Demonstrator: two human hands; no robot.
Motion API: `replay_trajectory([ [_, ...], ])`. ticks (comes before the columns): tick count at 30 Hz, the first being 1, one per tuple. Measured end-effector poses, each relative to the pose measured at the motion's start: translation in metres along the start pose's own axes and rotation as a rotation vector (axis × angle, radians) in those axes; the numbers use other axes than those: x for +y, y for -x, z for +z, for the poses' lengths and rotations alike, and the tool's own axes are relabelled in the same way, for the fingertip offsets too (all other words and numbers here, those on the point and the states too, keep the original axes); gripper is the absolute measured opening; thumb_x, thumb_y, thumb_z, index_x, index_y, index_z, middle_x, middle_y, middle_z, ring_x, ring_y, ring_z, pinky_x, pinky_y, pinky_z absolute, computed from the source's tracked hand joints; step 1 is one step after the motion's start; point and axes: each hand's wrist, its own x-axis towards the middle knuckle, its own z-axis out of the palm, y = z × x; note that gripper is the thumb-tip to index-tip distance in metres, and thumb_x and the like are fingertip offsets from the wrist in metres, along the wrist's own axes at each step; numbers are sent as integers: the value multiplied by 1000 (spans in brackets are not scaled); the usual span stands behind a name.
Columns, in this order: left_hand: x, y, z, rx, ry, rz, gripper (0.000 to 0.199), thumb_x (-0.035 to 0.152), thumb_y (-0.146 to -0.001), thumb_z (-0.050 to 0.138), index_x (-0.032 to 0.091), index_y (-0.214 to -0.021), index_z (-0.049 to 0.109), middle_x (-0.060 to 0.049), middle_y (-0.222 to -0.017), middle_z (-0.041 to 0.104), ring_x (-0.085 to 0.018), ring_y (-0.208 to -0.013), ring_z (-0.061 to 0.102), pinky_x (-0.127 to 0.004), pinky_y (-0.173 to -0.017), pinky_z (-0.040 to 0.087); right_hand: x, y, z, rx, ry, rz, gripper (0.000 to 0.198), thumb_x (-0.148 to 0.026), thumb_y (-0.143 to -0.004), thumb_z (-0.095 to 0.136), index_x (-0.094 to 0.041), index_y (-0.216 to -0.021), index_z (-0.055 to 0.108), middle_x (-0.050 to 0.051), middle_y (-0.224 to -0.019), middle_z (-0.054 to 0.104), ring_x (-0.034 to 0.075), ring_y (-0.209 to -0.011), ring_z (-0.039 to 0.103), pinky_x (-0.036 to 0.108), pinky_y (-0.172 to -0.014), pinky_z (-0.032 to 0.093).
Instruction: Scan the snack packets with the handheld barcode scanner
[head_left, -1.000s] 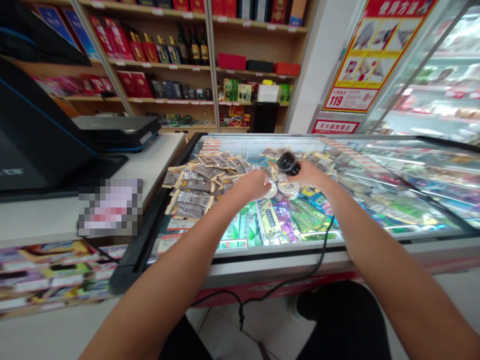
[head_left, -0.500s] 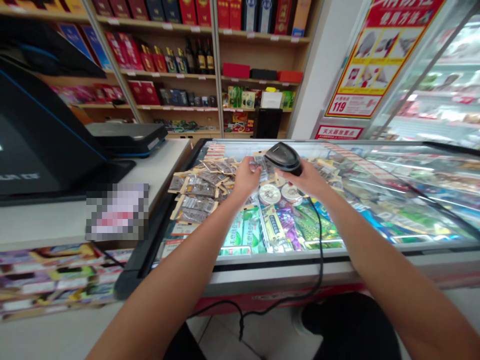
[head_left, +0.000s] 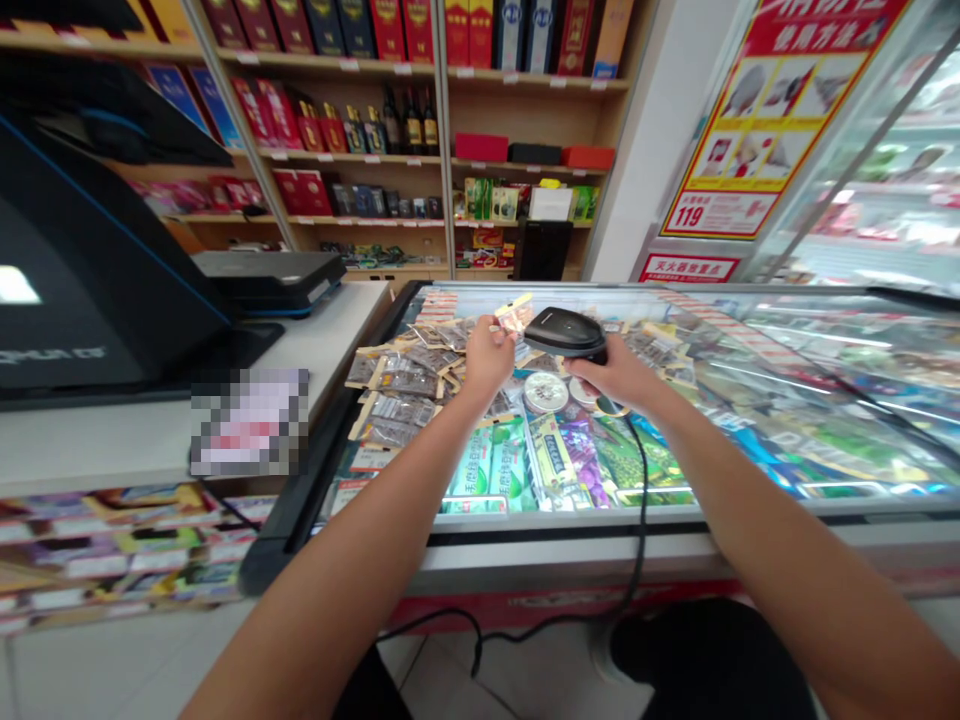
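Observation:
My right hand (head_left: pixel 621 374) is wrapped round the handle of a black barcode scanner (head_left: pixel 564 331), its head turned to the left. A cable runs down from the handle over the front edge of the freezer. Just left of the scanner head, my left hand (head_left: pixel 491 356) pinches a small snack packet (head_left: pixel 514 314) with a pale, bright face. Both hands are above the freezer's glass top. Under and beside the left hand lie several small brown snack packets (head_left: pixel 405 378) in a loose pile. A round silver lid (head_left: pixel 545 392) shows below the scanner.
Green ice-cream packages (head_left: pixel 491 462) show through the glass of the chest freezer (head_left: pixel 570 540). At left, a counter (head_left: pixel 330 345) bears a black checkout terminal (head_left: pixel 97 270), a scale (head_left: pixel 277 275) and a blurred-out flat object (head_left: pixel 251 420). Stocked shelves (head_left: pixel 345 150) stand behind.
My left hand has lifted and turned the packet, so its pale face now shows. The scanner has dropped slightly and levelled out. The whole view has shifted a little.

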Motion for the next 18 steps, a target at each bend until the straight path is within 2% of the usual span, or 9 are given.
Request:
replay_trajectory([
  [4,2,1,1,17,59,-52,26,16,-89,58,20,-114,53,-7,-107,74,-23,-97,71,-35,-87,54,1,0,-3,-28,-16,-15,14,-31,-74,68,-22,-71,58,-2,-46,51,13,-42,46,27,-41,37],
  [6,5,2,-3,12,28,-23,27,17,-91,57,18,-118,53,-9,-107,74,-23,-98,71,-35,-88,53,4,-3,-6,-28,-32,-41,14,-32,-74,67,-22,-70,58,-2,-47,52,13,-42,47,27,-43,38],
  [9,16,6,-19,42,-128,130,32,17,-96,49,19,-128,52,-10,-109,73,-23,-101,69,-35,-91,50,11,-11,-15,66,-78,-30,16,-36,-76,66,-20,-79,63,1,-54,59,14,-45,50,28,-47,43],
  [11,26,10,-34,93,-334,253,38,16,-99,41,22,-134,52,-11,-118,70,-25,-111,63,-38,-98,46,17,-16,-27,204,-48,68,25,-41,-78,66,-18,-87,68,2,-55,61,16,-47,54,28,-48,44],
  [13,34,12,-49,110,-538,346,42,16,-100,37,25,-136,55,-11,-128,66,-30,-126,53,-44,-105,40,26,-21,-42,357,80,209,33,-47,-79,68,-17,-92,72,4,-56,63,21,-51,61,30,-49,46],
  [15,37,11,-58,104,-687,363,44,15,-100,34,26,-134,59,-13,-130,64,-33,-130,47,-47,-107,36,36,-23,-57,461,297,302,34,-48,-79,69,-16,-90,74,8,-60,67,26,-61,67,33,-55,49],
  [18,30,8,-64,48,-836,302,45,15,-99,31,21,-124,68,-17,-125,63,-36,-129,47,-49,-105,36,54,-26,-75,482,611,295,33,-45,-80,70,-14,-88,76,14,-75,74,32,-79,72,35,-69,52],
])
